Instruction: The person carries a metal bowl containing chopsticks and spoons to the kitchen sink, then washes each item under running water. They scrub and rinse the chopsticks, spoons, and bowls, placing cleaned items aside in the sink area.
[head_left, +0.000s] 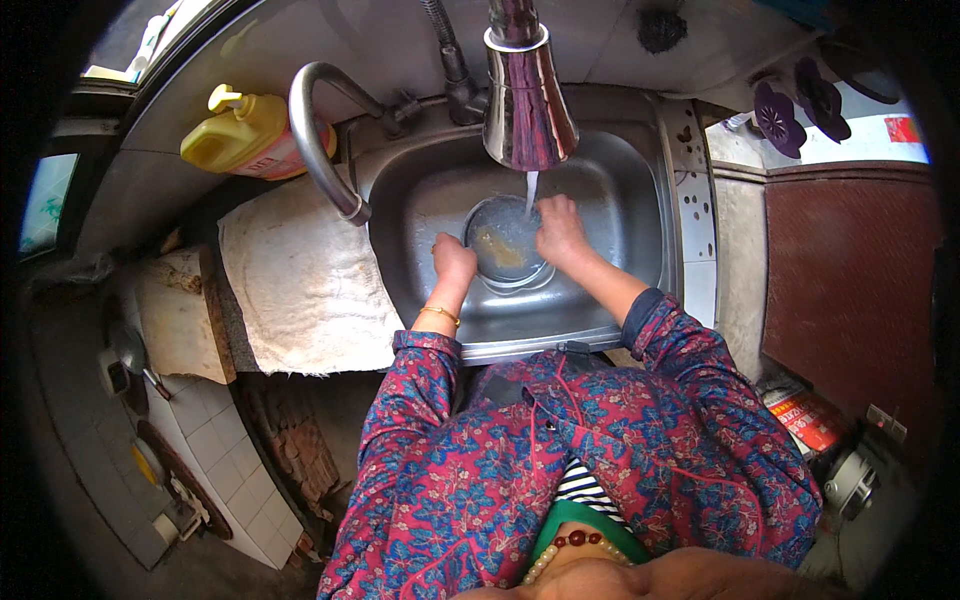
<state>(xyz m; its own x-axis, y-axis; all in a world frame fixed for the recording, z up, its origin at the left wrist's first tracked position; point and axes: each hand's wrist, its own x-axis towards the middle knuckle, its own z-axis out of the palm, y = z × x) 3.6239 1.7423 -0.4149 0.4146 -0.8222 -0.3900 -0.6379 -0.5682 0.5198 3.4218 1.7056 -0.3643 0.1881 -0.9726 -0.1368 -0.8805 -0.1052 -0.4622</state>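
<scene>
A round metal bowl (517, 244) is in the stainless steel sink (626, 195), with a brownish-yellow patch at its bottom. My left hand (455, 259) grips the bowl's left rim, its fingers curled and partly hidden. My right hand (560, 229) is closed at the opposite rim, close to the falling water; its fingertips are hard to make out. From the shiny faucet head (531, 105) above, a stream of water (532, 189) runs down into the bowl near my right fingers.
A curved metal spout (307, 112) arches over the sink's left edge. Behind it, a yellow pump bottle (244, 139) leans by the wall. Left of the sink lie a pale cloth (307, 277) and a wooden board (184, 315). Purple flower-shaped items (780, 120) hang at the right.
</scene>
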